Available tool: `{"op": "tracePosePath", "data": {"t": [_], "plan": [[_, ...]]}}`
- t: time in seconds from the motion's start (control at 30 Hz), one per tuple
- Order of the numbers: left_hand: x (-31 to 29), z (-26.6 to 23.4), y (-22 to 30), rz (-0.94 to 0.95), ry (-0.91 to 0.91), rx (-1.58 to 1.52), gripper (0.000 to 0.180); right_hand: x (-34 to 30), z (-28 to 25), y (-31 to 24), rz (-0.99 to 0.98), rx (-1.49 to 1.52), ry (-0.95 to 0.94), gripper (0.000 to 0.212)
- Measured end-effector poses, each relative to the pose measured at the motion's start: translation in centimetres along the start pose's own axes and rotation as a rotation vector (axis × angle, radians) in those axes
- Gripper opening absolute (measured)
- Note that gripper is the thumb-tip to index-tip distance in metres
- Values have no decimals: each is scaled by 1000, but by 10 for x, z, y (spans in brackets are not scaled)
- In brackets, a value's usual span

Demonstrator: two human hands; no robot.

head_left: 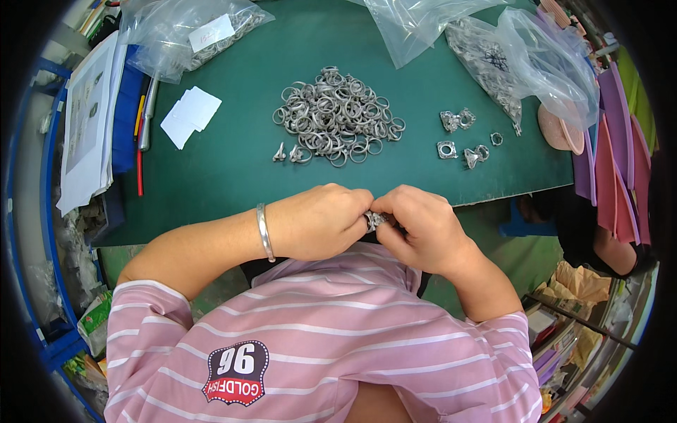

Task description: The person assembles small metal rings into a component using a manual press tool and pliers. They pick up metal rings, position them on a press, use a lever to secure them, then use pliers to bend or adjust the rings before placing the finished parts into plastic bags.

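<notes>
In front of my chest, at the table's near edge, my left hand (326,222) and my right hand (424,229) meet with fingertips pinched together. Between them is a small grey metal ring piece (374,221), mostly covered by the fingers. Beyond the hands lies a heap of grey metal rings (338,116). A small loose metal piece (280,153) rests at its near left side. To the right, apart from the heap, are a square metal setting (446,149), a ring with a large head (477,156), a small plain ring (496,139) and a cluster of metal settings (457,120).
The green table (240,169) carries white paper slips (190,114) and a clear bag of rings (226,39) on the left. Another filled bag (486,63) lies far right, beside a pink bowl (560,130) and coloured trays (615,176). Another person's arm (612,243) shows at right.
</notes>
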State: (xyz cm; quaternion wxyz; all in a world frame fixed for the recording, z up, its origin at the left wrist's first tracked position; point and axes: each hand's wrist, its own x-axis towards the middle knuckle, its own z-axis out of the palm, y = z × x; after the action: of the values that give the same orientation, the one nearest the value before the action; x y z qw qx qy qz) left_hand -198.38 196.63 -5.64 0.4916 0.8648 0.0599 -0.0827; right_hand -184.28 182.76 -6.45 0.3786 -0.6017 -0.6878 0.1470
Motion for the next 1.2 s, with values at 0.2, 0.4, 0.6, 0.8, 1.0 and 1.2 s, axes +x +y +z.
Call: {"op": "tracePosePath", "data": {"t": [0.2,0.4,0.6,0.8,1.0,1.2], "plan": [[-10,-1,7,28,-89,-44,13,-3,-1,-10,-50,43,34,15],[-12,12,9,0,76,-236,14,-2,-5,-12,83,91,58,13],[-18,7,14,67,70,-82,29,-13,2,-14,275,192,28,15],[-17,10,4,277,163,360,38,-9,-7,-21,283,353,-23,20],[-19,13,-6,297,72,-158,28,-14,-9,-11,39,443,29,42],[-20,20,-1,244,11,-528,33,-15,-12,-8,-86,403,121,40]]}}
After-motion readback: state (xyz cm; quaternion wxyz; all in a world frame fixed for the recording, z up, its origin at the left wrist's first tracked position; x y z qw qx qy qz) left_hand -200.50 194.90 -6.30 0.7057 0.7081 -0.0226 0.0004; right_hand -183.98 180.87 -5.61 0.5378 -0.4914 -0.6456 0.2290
